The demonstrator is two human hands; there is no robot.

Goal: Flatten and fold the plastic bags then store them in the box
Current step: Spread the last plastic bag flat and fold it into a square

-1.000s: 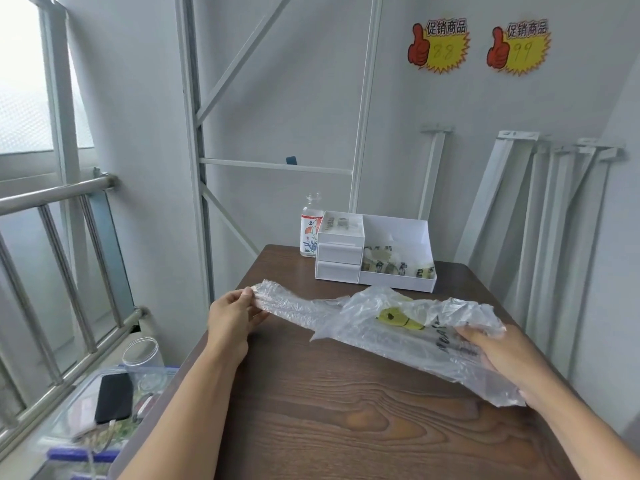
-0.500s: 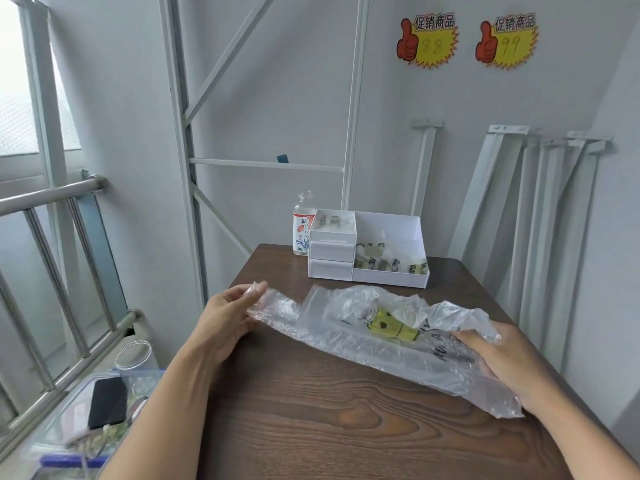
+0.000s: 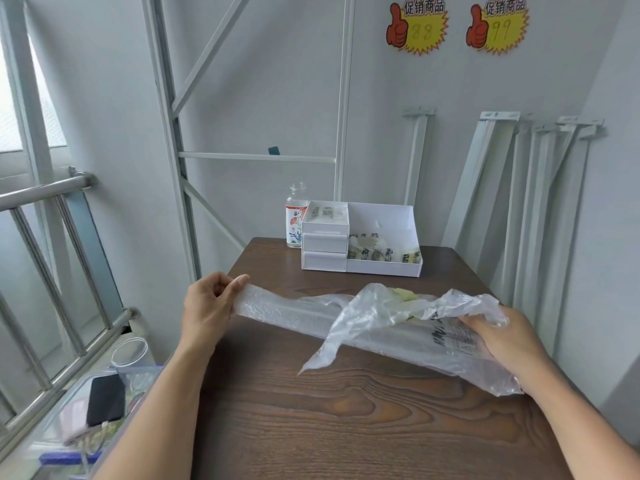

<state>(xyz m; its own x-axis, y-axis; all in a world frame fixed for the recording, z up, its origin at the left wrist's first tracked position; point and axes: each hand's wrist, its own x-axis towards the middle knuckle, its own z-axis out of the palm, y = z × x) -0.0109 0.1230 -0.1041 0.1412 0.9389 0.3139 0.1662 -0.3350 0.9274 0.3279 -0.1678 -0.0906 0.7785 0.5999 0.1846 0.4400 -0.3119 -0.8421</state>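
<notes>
Plastic bag (image 3: pixel 374 317) pinched, both hands (ends).

L hand (image 3: pixel 207 306) & R hand (image 3: pixel 502 341) grip plastic bag (image 3: pixel 346 318) (over table (image 3: pixel 346 427)).

The plastic bag (image 3: pixel 294 315), loose and wide a second ago, is now drawn into a long, narrower band running from centre left to lower right of the frame. A loose flap (image 3: pixel 332 348) has come free and hangs toward the tabletop (image 3: pixel 346 427) in the middle, while the yellow print (image 3: pixel 403 294), earlier plain on top, only peeks out at the bag's upper edge. The left hand (image 3: pixel 207 306), which held a twisted end, now pinches a flat, wider one.
</notes>
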